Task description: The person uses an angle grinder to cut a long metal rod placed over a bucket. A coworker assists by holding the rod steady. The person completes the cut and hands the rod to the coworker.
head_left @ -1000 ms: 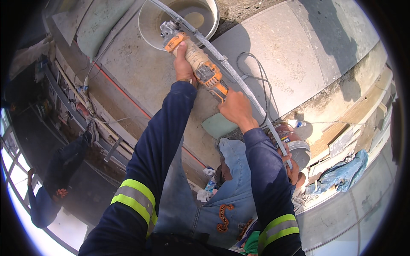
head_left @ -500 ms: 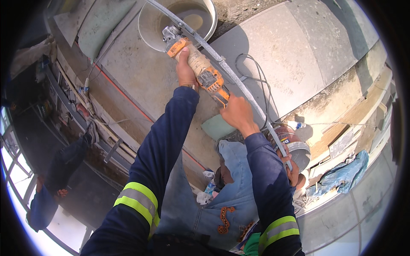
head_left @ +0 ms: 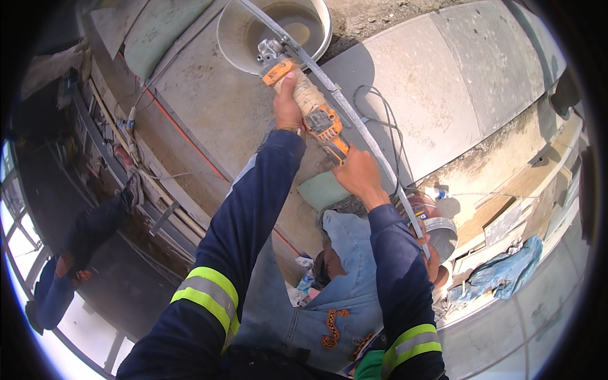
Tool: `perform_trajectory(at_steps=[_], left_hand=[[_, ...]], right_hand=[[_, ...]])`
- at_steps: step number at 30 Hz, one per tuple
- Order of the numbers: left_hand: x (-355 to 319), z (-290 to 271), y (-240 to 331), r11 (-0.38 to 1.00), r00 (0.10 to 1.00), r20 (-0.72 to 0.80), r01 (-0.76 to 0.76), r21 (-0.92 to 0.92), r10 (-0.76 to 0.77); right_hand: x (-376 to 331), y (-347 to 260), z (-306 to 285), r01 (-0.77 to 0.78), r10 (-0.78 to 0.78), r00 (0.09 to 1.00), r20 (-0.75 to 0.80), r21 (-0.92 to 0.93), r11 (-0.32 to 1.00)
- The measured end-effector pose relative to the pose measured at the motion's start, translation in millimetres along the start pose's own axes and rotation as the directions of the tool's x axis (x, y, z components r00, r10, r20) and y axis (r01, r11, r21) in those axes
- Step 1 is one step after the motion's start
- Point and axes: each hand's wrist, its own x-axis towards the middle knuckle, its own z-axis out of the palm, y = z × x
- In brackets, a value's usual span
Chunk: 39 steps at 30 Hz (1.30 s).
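My left hand (head_left: 288, 107) grips the front of an orange and grey angle grinder (head_left: 304, 101), just behind its metal head. Further back, my right hand (head_left: 360, 177) holds the grinder's rear handle. The grinder's head sits against a long thin metal bar (head_left: 345, 107) that runs diagonally from the upper left to the lower right. A person in a blue denim jacket (head_left: 329, 297) crouches below my arms, and that person's hand (head_left: 430, 259) holds the bar's lower end.
A round pale bucket (head_left: 320, 35) stands just beyond the grinder's head. A dark cable (head_left: 386, 126) loops over the concrete slab. A green pad (head_left: 323, 190) lies under my right hand. Another person in blue (head_left: 69, 253) stands at the far left. A blue tarp (head_left: 500, 272) lies right.
Both my hands have pushed the grinder farther up along the bar toward the bucket. The crouching person keeps holding the bar's lower end.
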Motion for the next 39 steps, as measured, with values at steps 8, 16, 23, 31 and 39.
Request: perform_trajectory(at_steps=[8, 16, 23, 31, 39], left_hand=[[-0.9, -2.9, -1.5, 0.999, 1.000, 0.009, 0.010, 0.038, -0.010], [7.0, -6.0, -1.6, 0.996, 1.000, 0.016, -0.016, 0.085, 0.015], [6.3, -3.3, -0.8, 0.999, 1.000, -0.011, 0.005, 0.039, -0.004], [16.8, -10.7, -3.9, 0.995, 1.000, 0.023, -0.005, 0.101, 0.003], [19.4, -13.0, -1.1, 0.996, 1.000, 0.017, 0.003, 0.092, -0.005]], right_hand=[[-3.3, 2.1, 0.2, 0.006, -0.006, 1.000, -0.028, 0.021, 1.000], [0.5, -1.4, -1.5, -0.019, 0.019, 1.000, 0.010, -0.021, 1.000], [4.9, 0.6, 1.1, -0.022, 0.023, 0.999, 0.025, -0.034, 0.999], [8.5, 0.7, 4.0, -0.003, 0.004, 1.000, -0.022, 0.014, 1.000], [11.5, -4.8, 3.0, 0.001, -0.001, 1.000, -0.018, 0.000, 1.000]])
